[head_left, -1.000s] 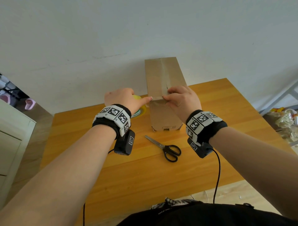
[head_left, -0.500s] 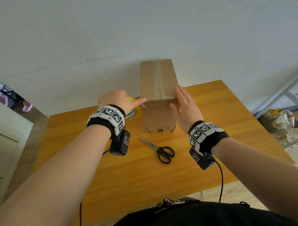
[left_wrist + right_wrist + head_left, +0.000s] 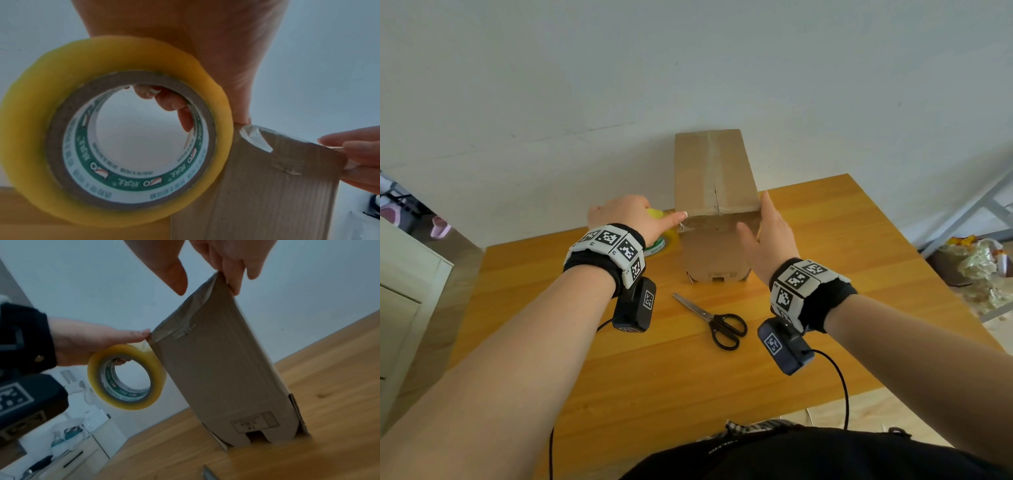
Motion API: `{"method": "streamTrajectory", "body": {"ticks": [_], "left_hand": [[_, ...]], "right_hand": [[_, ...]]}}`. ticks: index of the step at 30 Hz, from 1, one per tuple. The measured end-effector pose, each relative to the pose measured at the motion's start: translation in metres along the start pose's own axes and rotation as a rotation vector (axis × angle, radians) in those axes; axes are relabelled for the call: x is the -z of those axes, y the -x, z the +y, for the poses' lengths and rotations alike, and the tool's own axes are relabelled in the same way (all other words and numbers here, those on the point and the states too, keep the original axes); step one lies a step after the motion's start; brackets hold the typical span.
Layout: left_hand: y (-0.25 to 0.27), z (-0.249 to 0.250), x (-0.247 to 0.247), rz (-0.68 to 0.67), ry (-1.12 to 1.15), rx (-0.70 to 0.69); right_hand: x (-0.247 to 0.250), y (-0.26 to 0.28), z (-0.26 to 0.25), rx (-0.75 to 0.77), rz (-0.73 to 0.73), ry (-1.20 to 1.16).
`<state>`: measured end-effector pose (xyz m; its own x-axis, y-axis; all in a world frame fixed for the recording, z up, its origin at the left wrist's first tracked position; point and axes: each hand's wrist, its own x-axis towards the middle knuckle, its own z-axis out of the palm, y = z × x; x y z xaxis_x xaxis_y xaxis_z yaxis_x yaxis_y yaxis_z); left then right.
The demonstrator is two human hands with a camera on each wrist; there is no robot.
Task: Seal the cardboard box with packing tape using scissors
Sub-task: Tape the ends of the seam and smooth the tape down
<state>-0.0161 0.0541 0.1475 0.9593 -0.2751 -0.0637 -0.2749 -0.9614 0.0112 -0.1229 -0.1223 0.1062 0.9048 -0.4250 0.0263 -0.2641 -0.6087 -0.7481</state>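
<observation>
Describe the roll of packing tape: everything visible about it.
The roll of packing tape is yellowish and translucent, wound on a brown cardboard core printed green and white inside. The left hand holds it in the air beside the cardboard box, fingers through the core. Its free end is stuck at the box's top corner.

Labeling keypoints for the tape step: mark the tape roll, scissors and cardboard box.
tape roll (image 3: pixel 115 129), left wrist view, on the yellow band at its top.
scissors (image 3: pixel 726 327), head view, on the black handles.
cardboard box (image 3: pixel 714 253), head view, on the near face.
</observation>
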Motion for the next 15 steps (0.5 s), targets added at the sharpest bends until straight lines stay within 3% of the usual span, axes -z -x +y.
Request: {"method": "streamTrajectory", "body": {"ticks": [11,15], "left_hand": [[-0.009,-0.003,-0.007,-0.01,0.061,-0.013],[-0.008,-0.002,-0.006,-0.01,0.053,-0.012]], "right_hand": [[0.045,-0.021,0.012,0.101,-0.033,0.128],[0.045,-0.025,0.012,0.095,0.022,0.111]]}}
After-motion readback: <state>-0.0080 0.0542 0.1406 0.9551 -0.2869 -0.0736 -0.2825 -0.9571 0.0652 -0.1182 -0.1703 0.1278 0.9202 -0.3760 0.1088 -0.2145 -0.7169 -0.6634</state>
